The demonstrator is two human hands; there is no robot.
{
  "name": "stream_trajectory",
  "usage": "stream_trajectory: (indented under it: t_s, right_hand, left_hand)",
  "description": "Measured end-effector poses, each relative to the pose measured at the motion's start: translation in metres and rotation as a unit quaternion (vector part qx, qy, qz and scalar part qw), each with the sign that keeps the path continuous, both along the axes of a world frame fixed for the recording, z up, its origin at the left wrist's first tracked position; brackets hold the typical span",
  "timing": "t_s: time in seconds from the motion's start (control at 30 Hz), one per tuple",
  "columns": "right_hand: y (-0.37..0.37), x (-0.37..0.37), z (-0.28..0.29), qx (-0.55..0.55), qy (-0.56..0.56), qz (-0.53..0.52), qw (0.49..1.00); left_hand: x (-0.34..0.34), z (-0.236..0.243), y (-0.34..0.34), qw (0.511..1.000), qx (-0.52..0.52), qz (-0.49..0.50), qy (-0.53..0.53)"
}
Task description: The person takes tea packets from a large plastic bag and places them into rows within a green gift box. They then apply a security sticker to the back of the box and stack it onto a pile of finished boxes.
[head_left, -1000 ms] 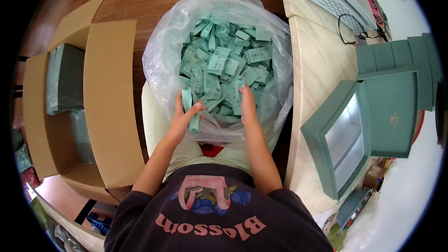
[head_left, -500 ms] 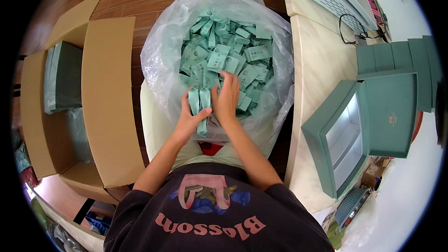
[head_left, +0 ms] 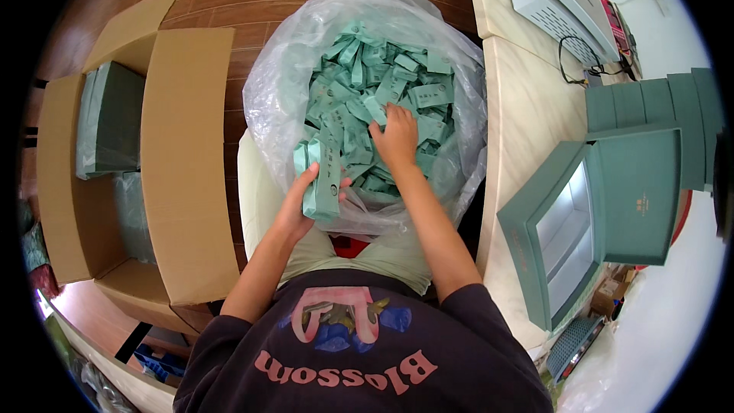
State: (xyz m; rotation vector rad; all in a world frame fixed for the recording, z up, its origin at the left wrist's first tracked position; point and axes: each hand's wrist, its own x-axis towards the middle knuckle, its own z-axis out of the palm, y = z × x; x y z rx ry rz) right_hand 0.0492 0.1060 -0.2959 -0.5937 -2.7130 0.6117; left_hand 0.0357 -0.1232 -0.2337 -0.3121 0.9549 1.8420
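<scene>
My left hand [head_left: 294, 200] is closed around a small stack of pale green sachets [head_left: 321, 191], held upright at the near left side of a large clear plastic bag [head_left: 271, 80]. Many loose sachets of the same kind [head_left: 353, 103] fill the bag in a jumbled heap. Over the middle of this heap, the bent fingers of my right hand [head_left: 399, 138] grip the edge of one green sachet [head_left: 375, 110]. Its thumb is partly hidden from view.
At left stands an open cardboard carton [head_left: 187, 168] with plastic-wrapped green boxes [head_left: 115, 118] inside. On the marble-patterned table [head_left: 497, 153] at right lie an open green gift box [head_left: 527, 237], stacked green boxes [head_left: 631, 101] and a white machine [head_left: 554, 11] with a black cable.
My right hand has left the stack in my left hand and moved up and right to a sachet on the heap. My left hand has tilted the stack, showing a sachet's printed face.
</scene>
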Motion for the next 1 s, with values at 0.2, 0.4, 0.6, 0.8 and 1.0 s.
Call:
stream_trajectory:
  t_s: [0.2,0.4,0.6,0.8,1.0]
  right_hand:
    - [-0.057,0.072,0.079,-0.302,0.053,0.106,0.946]
    - [-0.073,0.113,0.089,-0.269,-0.006,0.18,0.946]
    - [-0.081,0.111,0.115,-0.792,0.042,-0.173,0.584]
    - [-0.043,0.156,0.151,-0.738,-0.043,-0.004,0.674]
    - [0.003,0.21,0.281,-0.488,0.076,-0.028,0.869]
  left_hand:
    - [-0.001,-0.004,0.011,0.999,0.03,0.027,-0.029]
    - [0.0,0.007,0.02,0.998,0.052,-0.015,0.013]
    - [0.02,0.049,0.038,0.943,0.07,-0.073,0.318]
    - [0.03,0.063,0.043,0.694,0.024,-0.164,0.701]
    - [0.05,0.065,0.059,0.747,0.107,-0.113,0.646]
